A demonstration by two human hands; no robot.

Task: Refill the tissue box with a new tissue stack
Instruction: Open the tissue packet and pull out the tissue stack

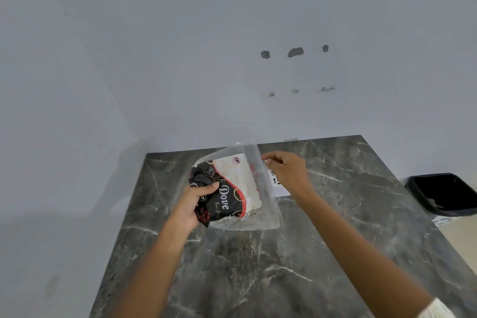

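A soft tissue pack point(232, 188) in black, red and cream plastic wrapping marked "Dove" is held above the dark marble table point(258, 266). My left hand point(192, 204) grips its crumpled black left end. A clear plastic flap point(260, 188) stands off the pack's right side, and my right hand point(285, 171) pinches the flap's upper edge between thumb and fingers. No tissue box is in view.
A white card with black print point(277, 183) lies on the table under my right hand. A black bin point(444, 193) stands on the floor past the table's right edge. A white wall closes the back and left.
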